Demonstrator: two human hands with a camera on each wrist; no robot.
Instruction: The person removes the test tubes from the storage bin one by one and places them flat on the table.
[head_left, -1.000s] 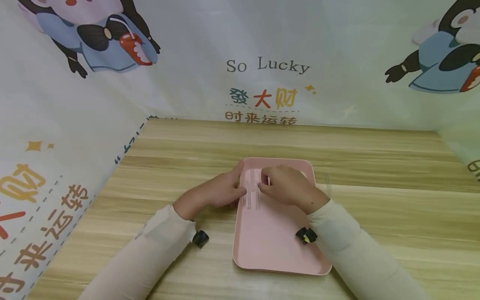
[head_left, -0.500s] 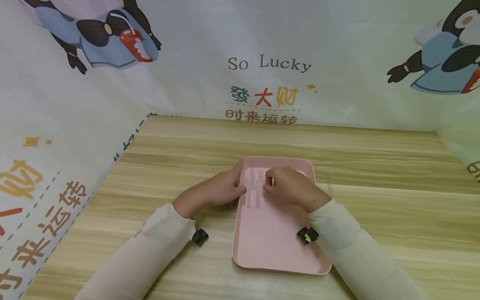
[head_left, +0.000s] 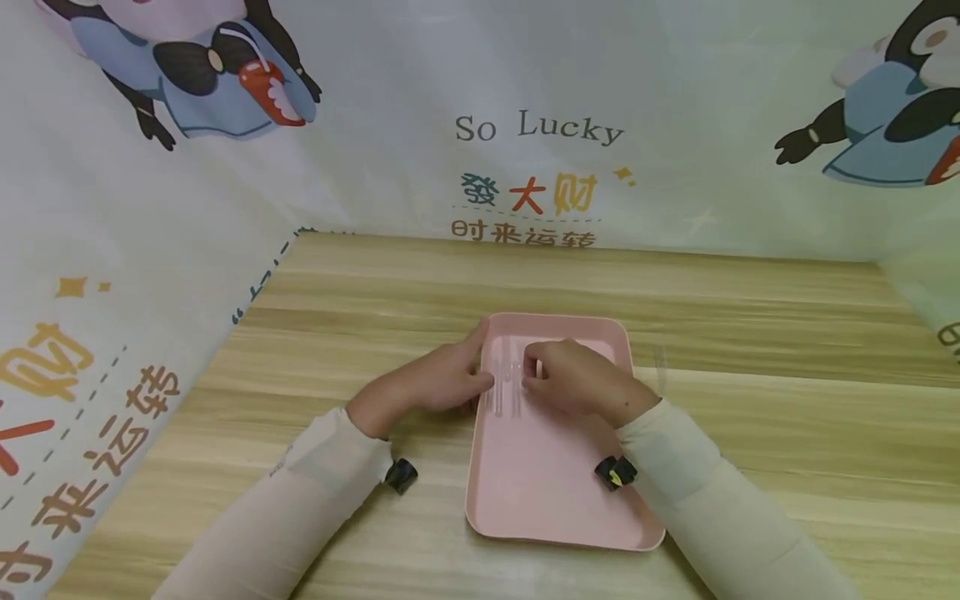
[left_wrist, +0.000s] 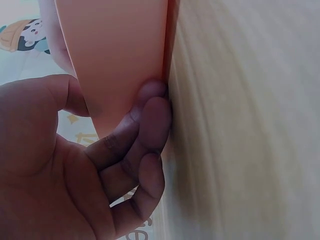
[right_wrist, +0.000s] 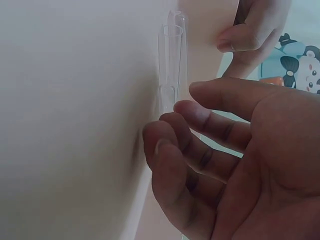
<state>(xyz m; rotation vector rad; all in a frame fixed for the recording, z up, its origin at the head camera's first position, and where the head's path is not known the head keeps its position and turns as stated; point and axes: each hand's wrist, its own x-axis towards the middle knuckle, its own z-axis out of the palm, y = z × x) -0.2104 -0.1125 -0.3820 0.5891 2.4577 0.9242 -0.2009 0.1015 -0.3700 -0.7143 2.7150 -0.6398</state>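
Observation:
My left hand (head_left: 448,377) grips the left rim of a pink tray (head_left: 551,492); in the left wrist view its thumb lies at the rim and its curled fingers rest against the tray's outer wall (left_wrist: 115,50). Several clear test tubes (head_left: 498,393) lie lengthwise in the tray's far left part, arranged in two rows. Just right of them is my right hand (head_left: 581,379), fingers loosely bent. In the right wrist view a small gap shows between thumb and forefinger, close beside the tubes (right_wrist: 170,55); the fingers hide part of the nearer tube.
The tray lies on a wood-grain table (head_left: 375,283). A faint clear strip (head_left: 660,368) lies on the table right of the tray, by the right wrist. Printed white cloth (head_left: 675,100) with cartoon figures stands behind and at the sides.
My right hand shifted slightly right, away from the tubes, then a little back left. The left hand and the tray have kept their places.

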